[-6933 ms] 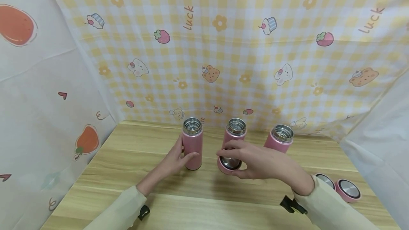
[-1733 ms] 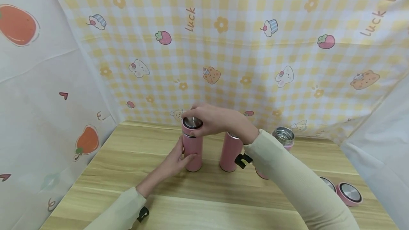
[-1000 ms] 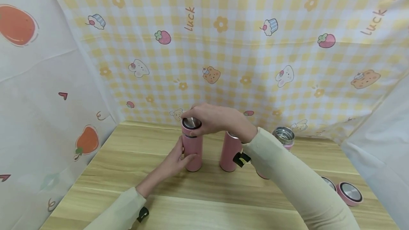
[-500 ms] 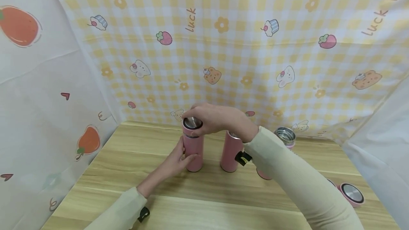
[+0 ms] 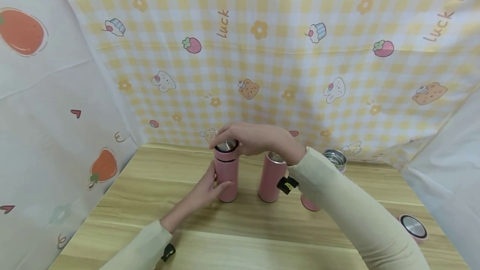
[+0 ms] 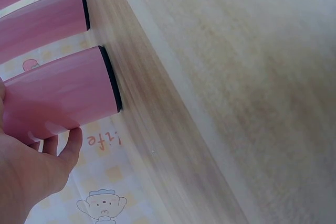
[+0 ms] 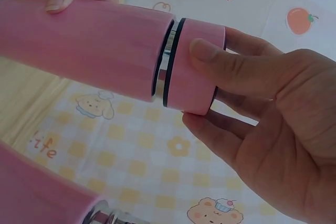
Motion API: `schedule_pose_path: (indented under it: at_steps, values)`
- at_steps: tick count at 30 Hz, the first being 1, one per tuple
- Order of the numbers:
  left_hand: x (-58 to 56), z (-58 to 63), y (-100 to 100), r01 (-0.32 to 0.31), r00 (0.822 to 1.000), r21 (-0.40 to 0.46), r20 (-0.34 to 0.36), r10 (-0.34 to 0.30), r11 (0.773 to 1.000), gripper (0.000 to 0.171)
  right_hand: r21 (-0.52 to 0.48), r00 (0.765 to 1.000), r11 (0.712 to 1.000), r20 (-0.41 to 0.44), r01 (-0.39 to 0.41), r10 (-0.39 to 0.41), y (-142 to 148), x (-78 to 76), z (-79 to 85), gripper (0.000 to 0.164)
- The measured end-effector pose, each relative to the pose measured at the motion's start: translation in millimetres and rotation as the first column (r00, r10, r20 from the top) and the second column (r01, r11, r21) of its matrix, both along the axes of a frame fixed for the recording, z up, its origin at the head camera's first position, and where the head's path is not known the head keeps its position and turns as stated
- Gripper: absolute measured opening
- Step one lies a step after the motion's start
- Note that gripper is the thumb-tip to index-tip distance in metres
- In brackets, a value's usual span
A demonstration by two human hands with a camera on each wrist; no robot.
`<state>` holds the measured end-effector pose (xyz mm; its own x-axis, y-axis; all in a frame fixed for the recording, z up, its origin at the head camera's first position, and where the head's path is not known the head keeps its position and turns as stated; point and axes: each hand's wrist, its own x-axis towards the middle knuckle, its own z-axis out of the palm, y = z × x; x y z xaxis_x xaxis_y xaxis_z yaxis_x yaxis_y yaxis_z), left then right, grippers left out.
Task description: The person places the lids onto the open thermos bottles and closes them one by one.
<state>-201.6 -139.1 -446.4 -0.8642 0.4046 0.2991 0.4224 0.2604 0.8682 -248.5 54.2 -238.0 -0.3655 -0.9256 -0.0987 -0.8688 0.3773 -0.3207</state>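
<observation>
My left hand (image 5: 202, 190) grips the body of a pink thermos flask (image 5: 228, 178) that stands upright on the wooden table, leftmost of three. In the left wrist view its dark base (image 6: 111, 80) meets the tabletop. Over the flask's mouth, my right hand (image 5: 256, 138) holds the pink lid (image 5: 226, 156) with its steel top, fingers at the far side and thumb hidden from the head camera. The right wrist view shows thumb and fingers round the lid (image 7: 193, 72); a strip of metal neck (image 7: 165, 72) shows between lid and body.
A second pink flask (image 5: 271, 180), lidless, stands just right of the held one. Farther right, a third open flask (image 5: 335, 159) is partly hidden behind my right sleeve (image 5: 348, 203). A loose pink lid (image 5: 414, 227) lies at the table's right. A checked cloth (image 5: 258, 66) hangs behind.
My right hand has carried the lid from in front of the middle flask onto the left flask. Most recently its fingers have shifted round the lid. The left hand keeps its grip.
</observation>
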Motion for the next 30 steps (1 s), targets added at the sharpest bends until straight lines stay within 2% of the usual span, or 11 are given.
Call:
schedule_pose_path:
  at_steps: [6,30]
  values:
    - [-0.3,0.8,0.6,0.005,1.0,0.005,-0.007,-0.005,1.0,0.077,0.02,1.0,1.0,0.002,0.024,-0.024,0.2,0.7,1.9,0.063]
    - [-0.7,-0.4,0.2,-0.004,0.999,-0.006,0.033,0.004,1.0,0.076,0.037,1.0,0.999,-0.019,0.017,-0.016,-0.8,-0.1,3.1,0.057]
